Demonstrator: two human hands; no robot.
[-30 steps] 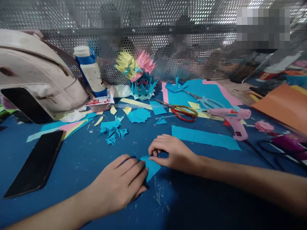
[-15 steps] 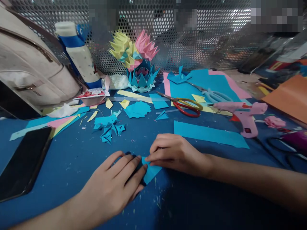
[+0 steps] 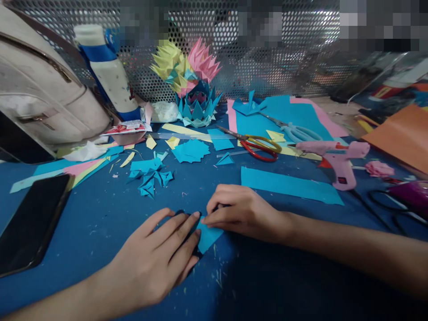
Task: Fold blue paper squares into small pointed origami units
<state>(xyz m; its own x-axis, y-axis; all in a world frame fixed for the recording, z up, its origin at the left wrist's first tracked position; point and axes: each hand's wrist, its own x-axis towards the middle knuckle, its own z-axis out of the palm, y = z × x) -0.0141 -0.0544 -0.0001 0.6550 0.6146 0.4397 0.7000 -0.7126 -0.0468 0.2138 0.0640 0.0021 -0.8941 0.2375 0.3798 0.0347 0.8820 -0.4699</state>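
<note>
A small blue piece of paper (image 3: 210, 238) lies flat on the table between my hands. The fingers of my left hand (image 3: 160, 256) are stretched out, and their tips rest on the paper's left edge. My right hand (image 3: 242, 214) is closed, with its fingers pinched together at the paper's top edge. Behind them sit several folded blue paper pieces (image 3: 154, 176) in a cluster, and a small blue triangle (image 3: 226, 159). A blue paper strip (image 3: 290, 185) lies beyond my right hand.
Scissors with red and yellow handles (image 3: 262, 147), light-blue scissors (image 3: 299, 133) and a pink glue gun (image 3: 341, 158) lie behind the strip. Paper flowers (image 3: 197, 104) stand at the back. At left are a phone (image 3: 35, 220), a bottle (image 3: 110, 78) and a bag (image 3: 47, 89).
The whole view has shifted very slightly. My right hand's fingers have moved a little toward the left fingertips along the paper's top edge; the paper stays in place.
</note>
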